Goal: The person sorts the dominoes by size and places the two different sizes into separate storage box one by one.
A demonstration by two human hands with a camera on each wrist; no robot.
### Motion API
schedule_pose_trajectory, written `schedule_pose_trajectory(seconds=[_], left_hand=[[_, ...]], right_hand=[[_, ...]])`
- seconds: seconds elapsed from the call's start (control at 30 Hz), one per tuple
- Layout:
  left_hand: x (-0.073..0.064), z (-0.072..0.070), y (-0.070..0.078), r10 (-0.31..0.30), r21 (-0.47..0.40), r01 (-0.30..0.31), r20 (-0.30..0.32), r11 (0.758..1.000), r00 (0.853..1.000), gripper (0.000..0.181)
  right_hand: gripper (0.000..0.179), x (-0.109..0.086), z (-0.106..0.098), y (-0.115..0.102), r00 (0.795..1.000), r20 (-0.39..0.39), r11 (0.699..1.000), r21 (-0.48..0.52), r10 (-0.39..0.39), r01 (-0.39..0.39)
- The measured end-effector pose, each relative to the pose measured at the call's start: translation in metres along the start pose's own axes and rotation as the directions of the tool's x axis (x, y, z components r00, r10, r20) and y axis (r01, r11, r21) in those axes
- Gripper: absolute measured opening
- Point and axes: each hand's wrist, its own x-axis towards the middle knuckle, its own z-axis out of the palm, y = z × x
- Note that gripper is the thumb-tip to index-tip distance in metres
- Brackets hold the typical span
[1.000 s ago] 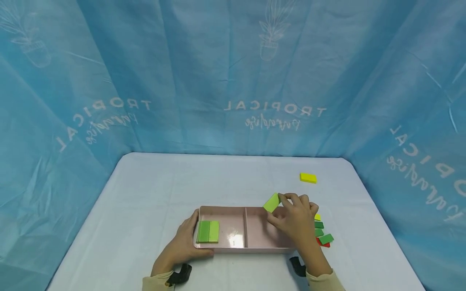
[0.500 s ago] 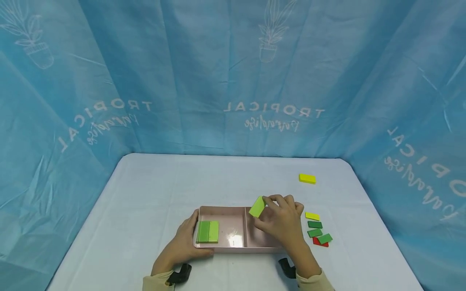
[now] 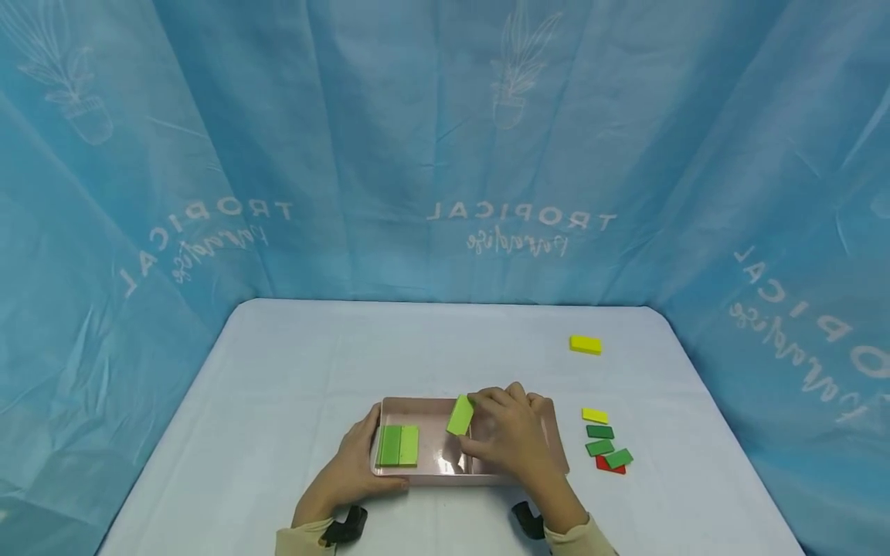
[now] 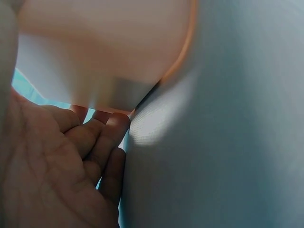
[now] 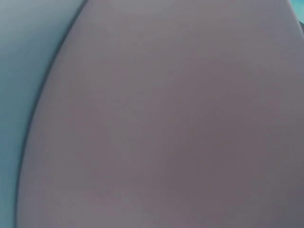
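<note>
My right hand pinches a light green rectangular block between thumb and fingers, tilted above the divider of a pink two-compartment tray. At the tray's left end, my left hand holds the outer wall, thumb along the front. The left wrist view shows that hand's fingers bent against the tray's edge. Inside the left compartment, a green block and a light green block lie side by side against the left wall. Only a blurred pinkish surface fills most of the right wrist view.
Right of the tray lie a yellow block, a dark green block, two green blocks and a red block partly covered by one of them. Another yellow block lies farther back. A blue curtain borders the white table.
My right hand has carried the light green block leftward and lower, from over the right compartment to the divider. The left hand stays on the tray.
</note>
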Motion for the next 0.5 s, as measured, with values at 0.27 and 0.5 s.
schedule_pose_trajectory(seconds=[0.27,0.5], left_hand=[[0.001,-0.003,0.001,-0.006,-0.012,0.006,0.000,1.000,1.000,0.143],[0.003,-0.001,0.003,-0.011,-0.023,0.011,0.021,1.000,1.000,0.144]], right_hand=[[0.060,0.006,0.016,-0.006,0.995,0.066,0.996,0.064,-0.074,0.070],[0.060,0.009,0.019,-0.010,0.982,0.148,0.993,0.044,-0.117,0.112]])
